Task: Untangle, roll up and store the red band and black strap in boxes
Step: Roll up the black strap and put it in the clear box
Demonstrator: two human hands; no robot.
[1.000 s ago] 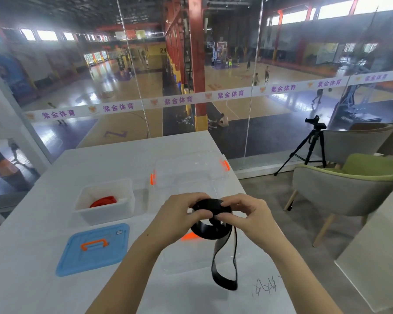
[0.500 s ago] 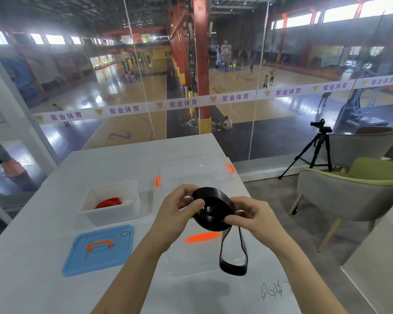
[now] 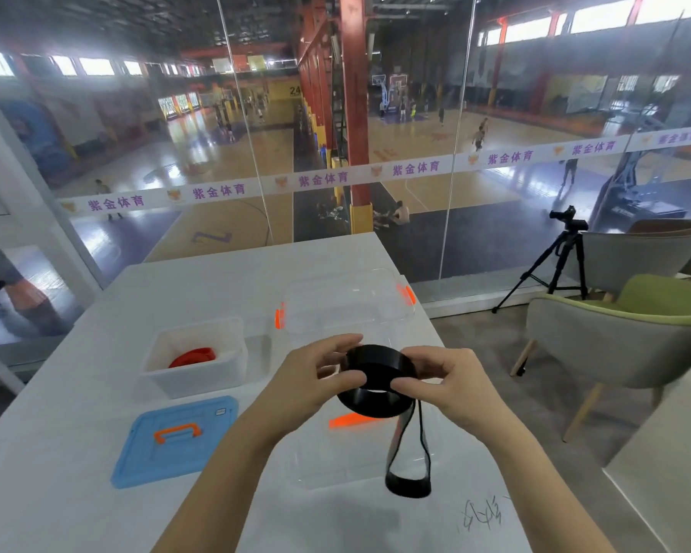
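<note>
— At frame centre, grip state?
— Left hand (image 3: 316, 379) and right hand (image 3: 445, 387) both pinch the black strap (image 3: 376, 375), thumbs and fingers curled on its rolled coil; a loose loop hangs below the right hand.
— Red band?
— Left of centre, red band (image 3: 193, 357) lies in the white box (image 3: 200, 383); blue lid (image 3: 176, 443) just below

left hand (image 3: 310, 379) and right hand (image 3: 453, 387) bare — forearms (image 3: 224, 476) bare too.

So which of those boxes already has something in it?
The white box on the left: the rolled red band lies inside. The clear box farther back shows nothing in it.
</note>
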